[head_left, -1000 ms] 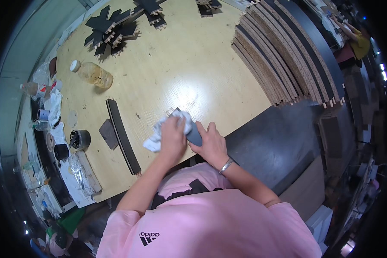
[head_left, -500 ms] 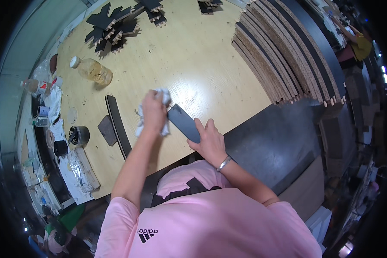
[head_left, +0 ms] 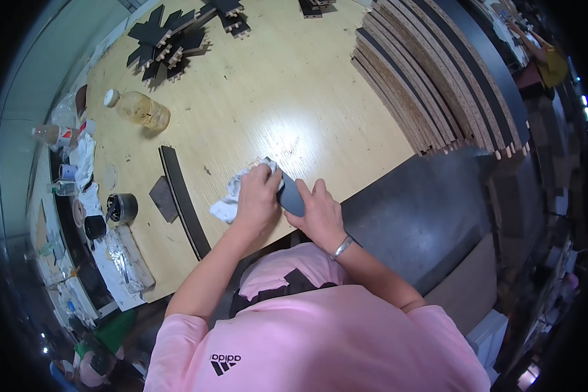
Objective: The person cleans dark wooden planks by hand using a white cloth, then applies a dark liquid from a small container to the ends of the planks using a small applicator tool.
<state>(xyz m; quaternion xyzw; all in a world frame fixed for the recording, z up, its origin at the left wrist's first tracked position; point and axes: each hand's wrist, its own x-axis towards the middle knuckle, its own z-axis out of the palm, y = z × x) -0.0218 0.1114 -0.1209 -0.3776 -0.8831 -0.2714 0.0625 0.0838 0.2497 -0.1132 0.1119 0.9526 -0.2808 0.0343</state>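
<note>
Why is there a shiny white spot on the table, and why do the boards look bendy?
In the head view, overhead light glares off the pale wooden tabletop just beyond the left hand and its white rag; the fisheye lens curves the stacked chipboard panels and blackens the corners.

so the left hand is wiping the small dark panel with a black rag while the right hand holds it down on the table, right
Not quite: the rag is white, not black. The head view shows the left hand pressing it on the small dark panel, while the right hand holds the panel down on the table.
</note>
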